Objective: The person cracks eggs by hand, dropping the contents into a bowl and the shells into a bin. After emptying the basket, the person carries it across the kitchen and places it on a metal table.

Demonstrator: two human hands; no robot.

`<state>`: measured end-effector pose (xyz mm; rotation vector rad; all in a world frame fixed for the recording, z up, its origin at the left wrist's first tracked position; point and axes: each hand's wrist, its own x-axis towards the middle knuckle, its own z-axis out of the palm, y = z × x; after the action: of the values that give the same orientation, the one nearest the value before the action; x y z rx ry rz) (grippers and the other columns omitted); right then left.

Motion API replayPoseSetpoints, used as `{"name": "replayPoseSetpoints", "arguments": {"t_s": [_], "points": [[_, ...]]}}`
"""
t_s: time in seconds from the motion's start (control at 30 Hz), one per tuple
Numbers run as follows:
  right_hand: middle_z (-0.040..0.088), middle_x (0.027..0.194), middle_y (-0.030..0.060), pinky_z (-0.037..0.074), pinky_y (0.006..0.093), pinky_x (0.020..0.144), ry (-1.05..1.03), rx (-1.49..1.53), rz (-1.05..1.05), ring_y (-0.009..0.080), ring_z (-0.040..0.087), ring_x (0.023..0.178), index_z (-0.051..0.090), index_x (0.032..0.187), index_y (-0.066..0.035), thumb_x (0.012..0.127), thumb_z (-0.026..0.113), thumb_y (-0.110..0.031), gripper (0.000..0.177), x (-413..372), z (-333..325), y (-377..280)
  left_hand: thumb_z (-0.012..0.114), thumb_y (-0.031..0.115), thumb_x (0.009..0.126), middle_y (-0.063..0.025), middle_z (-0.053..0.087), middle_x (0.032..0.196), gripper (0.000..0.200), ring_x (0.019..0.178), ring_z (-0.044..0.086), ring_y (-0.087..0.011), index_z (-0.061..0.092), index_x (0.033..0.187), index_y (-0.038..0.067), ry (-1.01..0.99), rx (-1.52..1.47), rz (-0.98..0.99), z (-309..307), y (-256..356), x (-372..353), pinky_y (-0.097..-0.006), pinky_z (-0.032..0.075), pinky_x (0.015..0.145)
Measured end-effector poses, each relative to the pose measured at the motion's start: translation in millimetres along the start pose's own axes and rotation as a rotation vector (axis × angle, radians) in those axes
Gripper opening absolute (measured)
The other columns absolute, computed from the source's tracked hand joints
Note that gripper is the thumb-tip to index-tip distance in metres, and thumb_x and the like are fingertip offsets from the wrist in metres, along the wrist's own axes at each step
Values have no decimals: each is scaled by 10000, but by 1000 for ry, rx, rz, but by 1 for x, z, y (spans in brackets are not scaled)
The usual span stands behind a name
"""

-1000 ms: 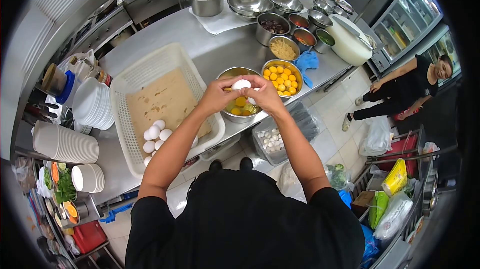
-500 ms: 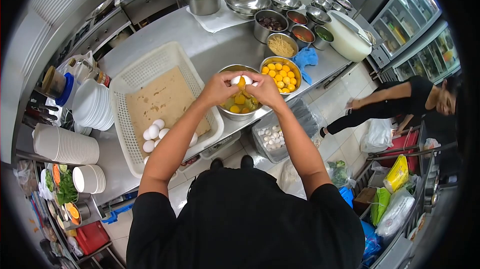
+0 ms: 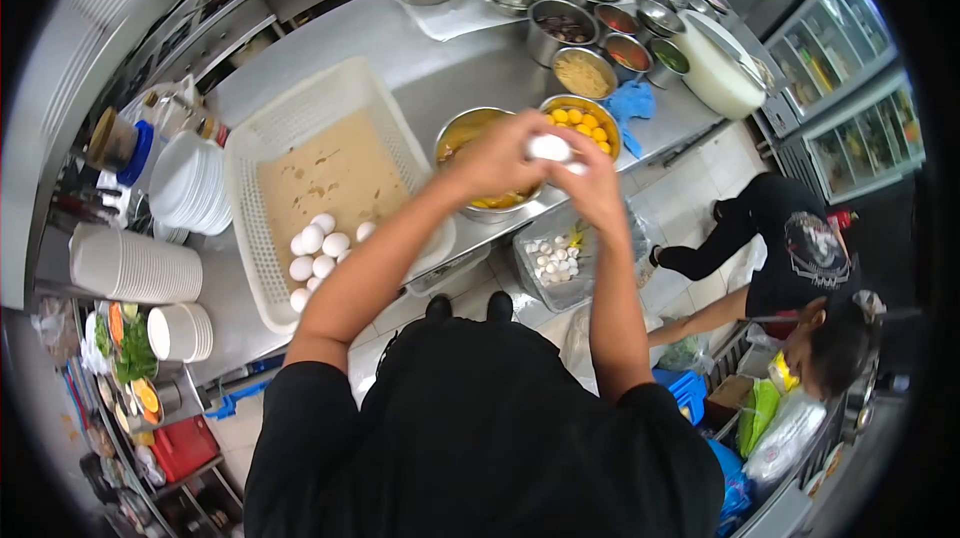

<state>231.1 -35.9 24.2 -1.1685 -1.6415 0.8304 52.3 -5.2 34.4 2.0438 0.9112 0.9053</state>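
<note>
Both my hands are together above the right side of a steel bowl (image 3: 449,135) of cracked egg. White eggshell (image 3: 549,148) shows between them, blurred. My left hand (image 3: 497,156) has its fingers curled on the shell from the left. My right hand (image 3: 590,183) closes round shell pieces from the right. Just behind them is a second bowl (image 3: 612,120) with several whole yolks, partly hidden by my fingers. Several white eggs (image 3: 322,243) lie on brown cardboard (image 3: 325,173) in a white perforated basket (image 3: 245,238) at the left.
Below the counter edge stands a lined bin (image 3: 548,288) with shells. Pots and bowls of ingredients (image 3: 560,26), a blue cloth (image 3: 632,103) and a white tub (image 3: 712,68) line the back right. Stacked plates (image 3: 190,196) are at left. Another person (image 3: 800,248) bends at the right.
Both hands have moved right, from above the egg bowl towards the yolk bowl; the yolk between the shells no longer shows. The other person has turned and bent down nearer.
</note>
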Motion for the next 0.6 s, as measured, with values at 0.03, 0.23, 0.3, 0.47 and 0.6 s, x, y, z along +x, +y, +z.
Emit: {"name": "replayPoseSetpoints", "arguments": {"t_s": [0.03, 0.23, 0.3, 0.47, 0.6], "points": [[637, 1075, 70, 461, 316, 881, 13, 42, 64, 163, 586, 1002, 627, 1130, -31, 784, 715, -119, 368, -16, -18, -7, 709, 117, 729, -153, 600, 1033, 400, 973, 588, -312, 568, 1089, 12, 44, -3, 176, 17, 15, 3, -382, 489, 826], [604, 973, 66, 501, 254, 709, 128, -360, 257, 152, 596, 859, 584, 1110, 14, 818, 722, -149, 362, -117, -63, 96, 657, 169, 808, -182, 551, 1220, 428, 1145, 535, -332, 570, 1200, 21, 62, -3, 312, 36, 49, -26, -390, 438, 962], [608, 932, 67, 503, 243, 666, 129, -720, 93, 153, 600, 812, 608, 1071, 17, 834, 714, -157, 313, -143, -60, 147, 627, 126, 809, -183, 585, 1150, 387, 1073, 575, -329, 583, 1172, 1, 144, 133, 167, -4, 20, -48, -375, 466, 921], [632, 950, 157, 500, 365, 833, 504, 936, 729, 263, 602, 887, 619, 999, 30, 853, 644, -150, 233, -150, -51, 133, 674, 75, 735, -167, 572, 1196, 451, 1128, 527, -336, 602, 1180, 57, -23, 511, -314, -155, -44, -191, -394, 410, 994], [635, 1020, 194, 493, 442, 953, 447, 1508, 585, 333, 598, 1010, 592, 1007, 72, 871, 597, -138, 250, -116, -40, 65, 714, 72, 673, -174, 538, 1249, 550, 1139, 510, -350, 583, 1208, 62, -250, 704, -581, -164, -60, -259, -406, 417, 990]]}}
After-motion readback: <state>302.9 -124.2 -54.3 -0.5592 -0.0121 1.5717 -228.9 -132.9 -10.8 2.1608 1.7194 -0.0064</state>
